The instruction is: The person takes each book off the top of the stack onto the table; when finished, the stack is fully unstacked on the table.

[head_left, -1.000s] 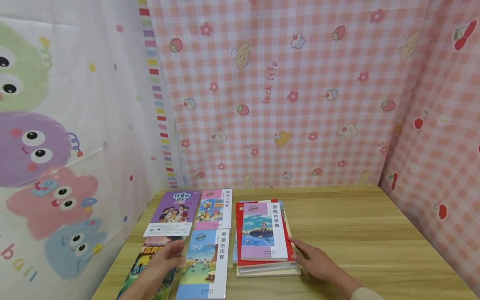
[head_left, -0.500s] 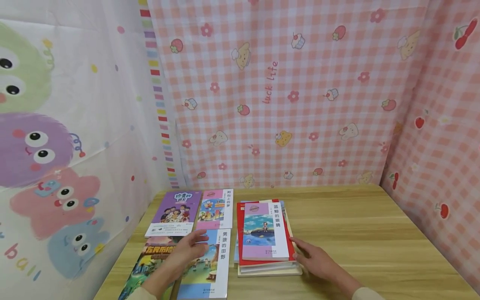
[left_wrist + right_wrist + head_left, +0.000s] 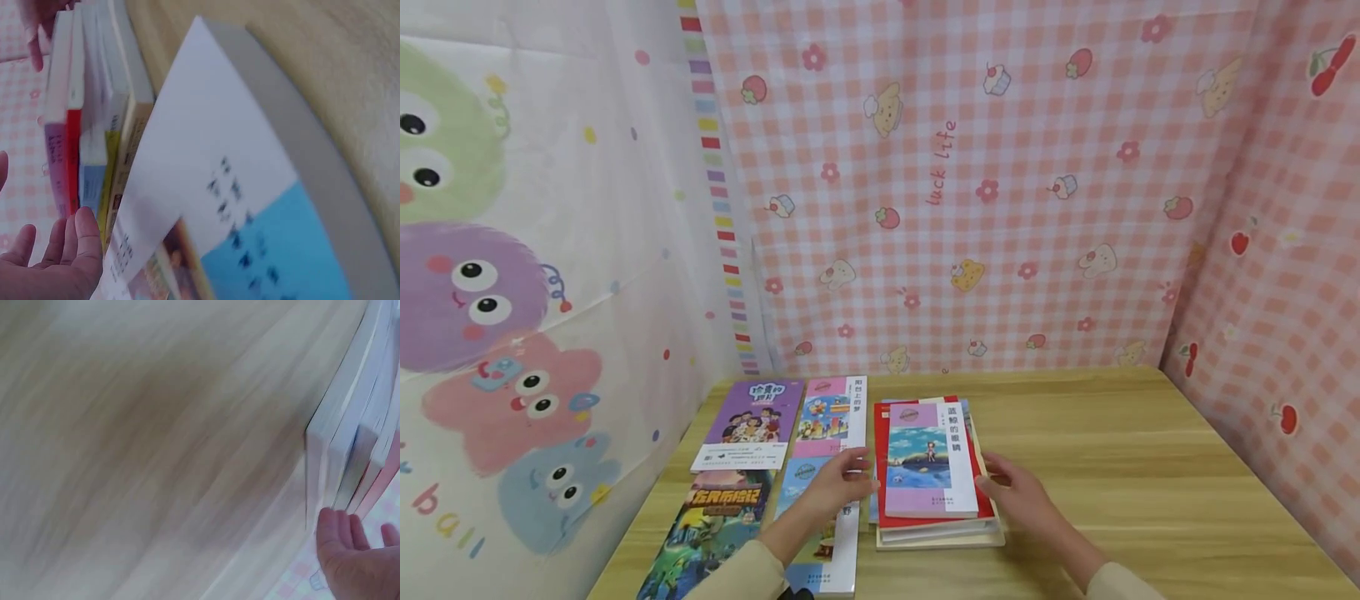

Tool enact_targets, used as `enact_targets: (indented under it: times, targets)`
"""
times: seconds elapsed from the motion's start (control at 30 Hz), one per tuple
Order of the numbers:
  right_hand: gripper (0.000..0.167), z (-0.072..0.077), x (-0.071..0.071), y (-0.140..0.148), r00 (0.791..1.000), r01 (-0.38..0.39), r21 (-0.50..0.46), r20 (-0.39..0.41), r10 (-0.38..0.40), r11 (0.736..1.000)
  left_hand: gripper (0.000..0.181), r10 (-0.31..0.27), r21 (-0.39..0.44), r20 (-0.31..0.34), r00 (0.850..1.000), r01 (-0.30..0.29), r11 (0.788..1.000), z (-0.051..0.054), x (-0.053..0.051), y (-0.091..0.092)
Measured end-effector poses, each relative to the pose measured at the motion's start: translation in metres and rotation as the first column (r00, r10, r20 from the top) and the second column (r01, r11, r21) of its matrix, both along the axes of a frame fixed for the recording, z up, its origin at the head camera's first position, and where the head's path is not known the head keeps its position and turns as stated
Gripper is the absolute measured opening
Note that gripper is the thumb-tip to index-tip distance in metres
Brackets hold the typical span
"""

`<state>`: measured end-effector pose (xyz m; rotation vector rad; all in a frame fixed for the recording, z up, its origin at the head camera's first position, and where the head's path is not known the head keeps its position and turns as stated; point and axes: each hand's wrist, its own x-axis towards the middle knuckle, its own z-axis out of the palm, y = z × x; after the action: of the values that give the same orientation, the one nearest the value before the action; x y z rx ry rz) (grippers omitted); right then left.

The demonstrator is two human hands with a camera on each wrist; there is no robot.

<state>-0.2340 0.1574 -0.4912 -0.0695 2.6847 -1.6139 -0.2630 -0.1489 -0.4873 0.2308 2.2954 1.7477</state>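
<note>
A stack of books stands mid-table, topped by a pink-and-white book [image 3: 919, 458] over a red book [image 3: 882, 479]. My right hand [image 3: 1021, 498] rests against the stack's right side, fingers extended. In the right wrist view its fingertips are at the book edges [image 3: 315, 447]. At the stack's left side is my left hand [image 3: 833, 490], fingers loosely bent and holding nothing. It hovers over a blue-and-white book [image 3: 844, 567], partly hiding it. The left wrist view shows the left fingers close to the stack's spines [image 3: 73, 137]; whether they touch is unclear.
Left of the stack lie a purple book [image 3: 752, 421], a pink book [image 3: 825, 421] and a green-toned comic-style book [image 3: 718, 525]. The wooden table [image 3: 1112, 467] extends to the right. Patterned cloths [image 3: 985, 233] hang behind and at both sides.
My left hand has moved right, from over the green-toned book, across the blue-and-white book, to the stack's left side. The right hand has shifted slightly along the stack's right edge.
</note>
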Motion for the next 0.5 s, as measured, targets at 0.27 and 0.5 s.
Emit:
enact_targets:
  times: [0.27,0.5]
  targets:
    - [0.054,-0.009,-0.004,-0.012,0.997,0.050,-0.061,0.056,-0.047,0.997,0.066,0.044,-0.076,0.025,0.999,-0.042,0.996,-0.013,-0.002,0.010]
    - [0.060,-0.013,-0.003,-0.013,0.996,0.057,-0.066,0.070,-0.052,0.996,0.070,0.036,-0.073,0.033,0.999,-0.033,0.997,-0.018,-0.004,0.013]
